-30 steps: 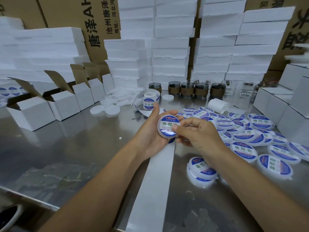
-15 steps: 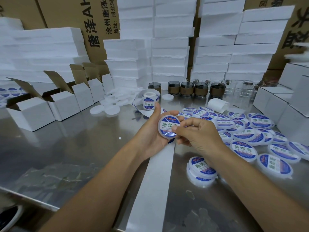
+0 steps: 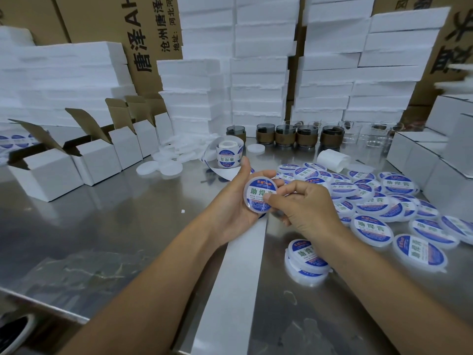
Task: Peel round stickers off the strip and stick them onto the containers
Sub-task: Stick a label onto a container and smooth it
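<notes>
My left hand grips a round white container that carries a blue and white round sticker on its face. My right hand is at the container's right edge, thumb pressed on the sticker and fingers curled round the rim. The bare white backing strip runs from under my hands toward me. The sticker roll stands behind my hands. A pile of labelled containers lies to the right, and two stacked ones sit close to my right forearm.
Open white cartons line the left side of the steel table. Plain white lids lie behind them. Glass jars stand at the back before foam-block stacks. Closed white boxes fill the right edge.
The container has tilted and turned a little in my left hand, and my right thumb has slid lower across the sticker. Both arms stay in place.
</notes>
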Demonstrator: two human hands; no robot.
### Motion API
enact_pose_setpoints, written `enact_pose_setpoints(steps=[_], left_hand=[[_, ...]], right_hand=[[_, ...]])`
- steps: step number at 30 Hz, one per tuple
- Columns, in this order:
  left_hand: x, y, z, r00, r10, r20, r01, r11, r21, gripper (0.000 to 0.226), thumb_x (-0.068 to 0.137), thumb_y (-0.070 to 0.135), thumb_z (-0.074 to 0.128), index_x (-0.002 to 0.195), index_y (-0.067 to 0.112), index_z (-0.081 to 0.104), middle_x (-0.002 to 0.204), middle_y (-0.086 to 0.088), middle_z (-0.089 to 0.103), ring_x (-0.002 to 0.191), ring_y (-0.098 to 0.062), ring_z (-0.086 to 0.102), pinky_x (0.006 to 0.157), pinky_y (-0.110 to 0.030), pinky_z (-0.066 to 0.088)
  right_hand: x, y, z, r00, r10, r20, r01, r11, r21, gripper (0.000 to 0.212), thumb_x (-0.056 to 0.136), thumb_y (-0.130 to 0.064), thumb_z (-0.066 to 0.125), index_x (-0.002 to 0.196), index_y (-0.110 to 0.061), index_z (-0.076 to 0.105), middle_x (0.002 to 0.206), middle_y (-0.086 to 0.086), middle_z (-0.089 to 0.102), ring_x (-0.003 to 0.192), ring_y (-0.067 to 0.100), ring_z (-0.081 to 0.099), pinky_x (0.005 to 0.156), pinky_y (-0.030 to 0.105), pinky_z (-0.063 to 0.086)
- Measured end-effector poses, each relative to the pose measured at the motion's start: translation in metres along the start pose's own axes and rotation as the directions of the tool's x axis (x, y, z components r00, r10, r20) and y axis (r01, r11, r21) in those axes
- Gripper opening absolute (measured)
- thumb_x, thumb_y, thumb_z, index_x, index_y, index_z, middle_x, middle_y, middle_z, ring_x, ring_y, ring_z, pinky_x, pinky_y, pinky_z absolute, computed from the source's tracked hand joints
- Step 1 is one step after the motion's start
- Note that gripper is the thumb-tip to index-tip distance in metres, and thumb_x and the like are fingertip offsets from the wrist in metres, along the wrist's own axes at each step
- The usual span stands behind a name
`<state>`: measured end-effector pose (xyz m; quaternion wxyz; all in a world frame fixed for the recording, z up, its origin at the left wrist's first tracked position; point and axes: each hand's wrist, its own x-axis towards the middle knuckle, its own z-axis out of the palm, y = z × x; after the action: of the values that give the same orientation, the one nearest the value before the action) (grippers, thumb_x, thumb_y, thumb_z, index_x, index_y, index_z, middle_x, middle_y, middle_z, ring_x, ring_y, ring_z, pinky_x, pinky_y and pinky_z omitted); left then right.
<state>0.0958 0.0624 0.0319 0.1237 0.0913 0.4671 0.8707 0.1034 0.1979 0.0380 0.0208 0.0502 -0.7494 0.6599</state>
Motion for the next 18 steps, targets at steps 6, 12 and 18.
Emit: enact_pose_setpoints(steps=[6,12,18], left_hand=[[-0.0016,-0.0036,-0.0008,0.998,0.066,0.017,-0.067,0.996,0.052,0.027,0.084,0.000,0.048,0.108,0.004,0.059,0.099,-0.013,0.070,0.093,-0.024,0.068,0.087,-0.030,0.053],[-0.0004,-0.0035,-0.0011,0.997,0.070,0.012,-0.071,0.997,0.041,0.029,0.093,-0.004,0.037,0.109,0.003,0.060,0.102,-0.015,0.071,0.096,-0.025,0.068,0.087,-0.032,0.054],[0.0006,-0.0052,-0.0007,0.997,0.078,-0.002,-0.078,0.995,0.059,0.027,0.093,0.002,0.039,0.110,0.002,0.060,0.097,-0.013,0.072,0.089,-0.020,0.069,0.083,-0.028,0.056]], right_hand=[[0.0001,0.0016,0.0008,0.996,-0.074,-0.051,0.069,0.994,-0.084,0.018,0.074,-0.021,0.076,0.064,-0.017,0.062,0.053,0.002,0.066,0.045,0.022,0.059,0.047,0.026,0.043],[-0.0009,0.0022,0.0008,0.982,-0.173,-0.072,0.156,0.968,-0.197,0.015,0.083,-0.023,0.066,0.069,-0.019,0.064,0.056,0.002,0.068,0.039,0.012,0.055,0.049,0.026,0.048],[-0.0034,0.0083,0.0021,0.915,-0.402,0.020,0.365,0.808,-0.463,0.014,0.089,-0.027,0.054,0.080,-0.018,0.048,0.057,-0.001,0.055,0.059,0.014,0.055,0.054,0.032,0.042]])
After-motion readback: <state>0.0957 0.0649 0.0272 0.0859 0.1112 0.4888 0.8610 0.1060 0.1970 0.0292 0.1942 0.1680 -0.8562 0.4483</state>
